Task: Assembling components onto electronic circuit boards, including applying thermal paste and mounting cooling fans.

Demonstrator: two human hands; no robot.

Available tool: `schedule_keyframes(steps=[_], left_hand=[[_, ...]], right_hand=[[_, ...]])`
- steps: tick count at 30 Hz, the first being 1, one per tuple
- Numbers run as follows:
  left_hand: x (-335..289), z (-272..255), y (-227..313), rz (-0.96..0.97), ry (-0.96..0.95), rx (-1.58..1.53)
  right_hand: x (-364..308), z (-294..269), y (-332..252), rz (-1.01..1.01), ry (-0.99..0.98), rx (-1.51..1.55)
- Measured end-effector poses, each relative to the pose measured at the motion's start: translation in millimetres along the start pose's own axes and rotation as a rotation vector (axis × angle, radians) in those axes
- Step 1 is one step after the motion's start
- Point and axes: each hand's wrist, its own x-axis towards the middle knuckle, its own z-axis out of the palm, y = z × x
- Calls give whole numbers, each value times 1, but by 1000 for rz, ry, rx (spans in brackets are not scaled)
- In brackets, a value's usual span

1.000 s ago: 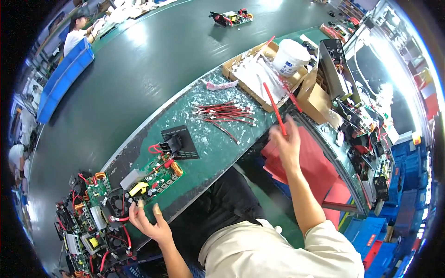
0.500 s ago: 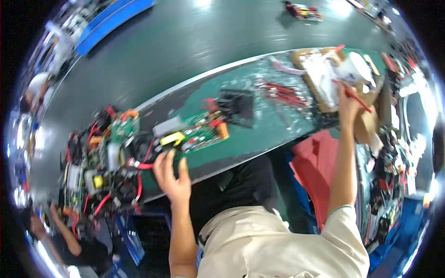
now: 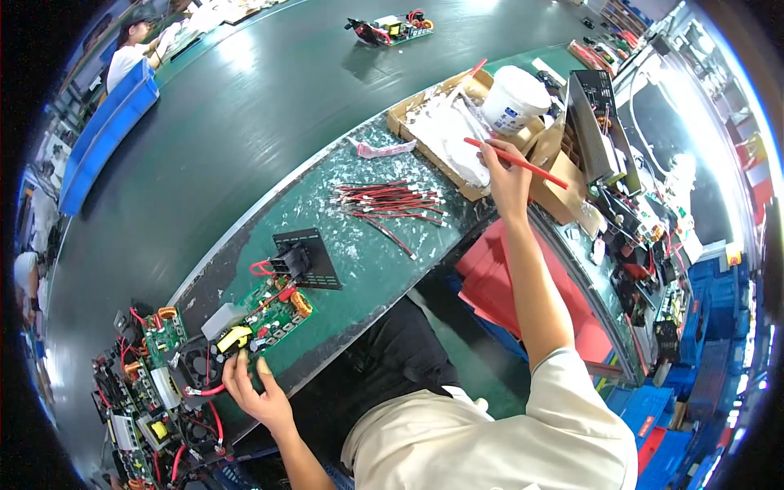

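Note:
My right hand (image 3: 508, 171) is closed around a long thin red stick (image 3: 535, 169), held just in front of a white tub (image 3: 514, 102) and beside the shallow cardboard tray (image 3: 400, 131) smeared with white paste. At the lower left, my left hand (image 3: 260, 398) has its fingers apart, with fingertips at the near edge of a green circuit board (image 3: 282, 321). Yellow-wrapped parts, a grey block and a copper coil sit on that board. A black slotted plate (image 3: 318, 260) stands at its far end, and a black fan (image 3: 196, 365) lies by my fingers.
A bundle of short red wires (image 3: 388, 198) lies mid-bench near a crumpled pinkish tube (image 3: 384, 150). Many board assemblies (image 3: 135, 392) crowd the left. Another assembly (image 3: 392, 28) rests on the dark green surface beyond. Red sheets (image 3: 490, 269) stand below the bench; a person sits far left.
The whole view has swung to the right, so the bench appears further left and lower. My right hand still holds the red stick near the tub; my left hand stays by the board.

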Motion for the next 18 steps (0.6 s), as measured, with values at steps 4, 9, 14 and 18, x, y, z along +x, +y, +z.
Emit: schedule_keyframes(steps=[4, 9, 14, 18], left_hand=[[3, 0, 2, -1, 11, 13], [4, 0, 3, -12, 16, 20], [1, -1, 0, -18, 14, -3], [1, 0, 2, -23, 18, -5]], right_hand=[[4, 8, 4, 3, -7, -15], [5, -1, -4, 63, -46, -95], [13, -10, -27, -139, -143, -298], [7, -2, -15, -181, -232, -381]])
